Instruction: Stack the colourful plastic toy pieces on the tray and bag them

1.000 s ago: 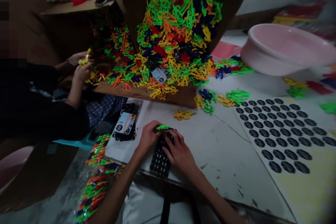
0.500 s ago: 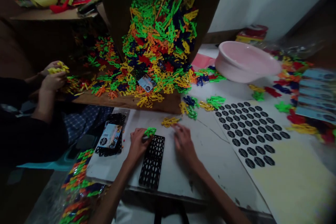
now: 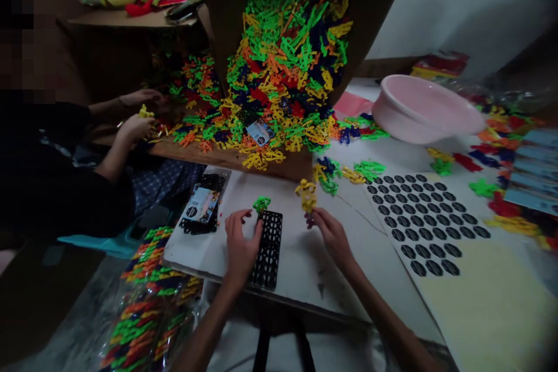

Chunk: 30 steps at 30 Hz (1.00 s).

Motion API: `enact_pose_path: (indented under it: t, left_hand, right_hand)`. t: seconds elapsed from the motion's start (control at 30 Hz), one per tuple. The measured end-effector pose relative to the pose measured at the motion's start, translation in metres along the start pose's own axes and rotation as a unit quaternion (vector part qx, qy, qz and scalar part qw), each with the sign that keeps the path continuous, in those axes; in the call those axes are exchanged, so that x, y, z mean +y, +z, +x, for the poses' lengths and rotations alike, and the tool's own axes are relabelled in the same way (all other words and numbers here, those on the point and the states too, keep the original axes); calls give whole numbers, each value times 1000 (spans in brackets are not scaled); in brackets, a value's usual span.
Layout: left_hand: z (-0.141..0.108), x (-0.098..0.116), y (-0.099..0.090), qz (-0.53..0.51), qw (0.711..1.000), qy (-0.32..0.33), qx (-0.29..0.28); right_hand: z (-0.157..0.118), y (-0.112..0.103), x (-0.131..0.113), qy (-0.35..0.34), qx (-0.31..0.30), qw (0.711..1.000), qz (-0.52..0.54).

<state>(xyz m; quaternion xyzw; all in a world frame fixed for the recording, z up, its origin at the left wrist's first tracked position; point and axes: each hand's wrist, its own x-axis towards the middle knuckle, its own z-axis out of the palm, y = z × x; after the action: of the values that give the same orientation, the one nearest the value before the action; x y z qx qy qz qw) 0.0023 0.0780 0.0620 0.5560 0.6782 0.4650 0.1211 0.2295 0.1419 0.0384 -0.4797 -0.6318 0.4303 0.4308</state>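
Observation:
A black perforated plastic tray (image 3: pixel 269 253) lies lengthwise before me on the white table. At its far end sits a small green plastic figure (image 3: pixel 261 204). My left hand (image 3: pixel 240 244) rests at the tray's left edge, thumb against it and the fingers apart from the thumb, just short of the green figure. To the right of the tray, my right hand (image 3: pixel 335 239) pinches a yellow plastic figure (image 3: pixel 307 195) by its lower end and holds it upright above the table.
A big heap of coloured figures (image 3: pixel 292 81) spills from a box at the back. Right of it stands a pink basin (image 3: pixel 429 107), with a sheet of black round stickers (image 3: pixel 431 215) in front. A card (image 3: pixel 203 204) lies on black trays at left. A co-worker's hand (image 3: pixel 137 127) holds yellow pieces.
My right hand has picked up the yellow figure from the table and raised it. My left fingers have come off the green figure. The view has shifted; the co-worker's hands have moved apart.

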Motion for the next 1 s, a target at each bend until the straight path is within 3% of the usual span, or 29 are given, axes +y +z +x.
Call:
enact_pose_path:
  t: [0.13,0.3,0.53,0.63,0.77,1.0]
  left_hand:
    - [-21,26,3,-93,990,-19,-106]
    - [-7,15,12,-90,993,6,-82]
    - [4,-3,22,39,992,-5,-123]
    - [8,-4,27,103,981,-43,-158]
    - [12,-3,26,118,969,-46,-213]
    - [18,-4,22,141,964,-82,-210]
  right_hand:
    - [-27,38,-16,-62,-70,994,49]
    - [-19,66,-3,-111,-17,993,-35]
    - [-19,77,9,-139,-20,970,-199]
    - [-25,82,13,-133,-8,970,-203]
    - [-30,85,16,-119,15,968,-218]
    - [-23,83,3,-77,16,981,-177]
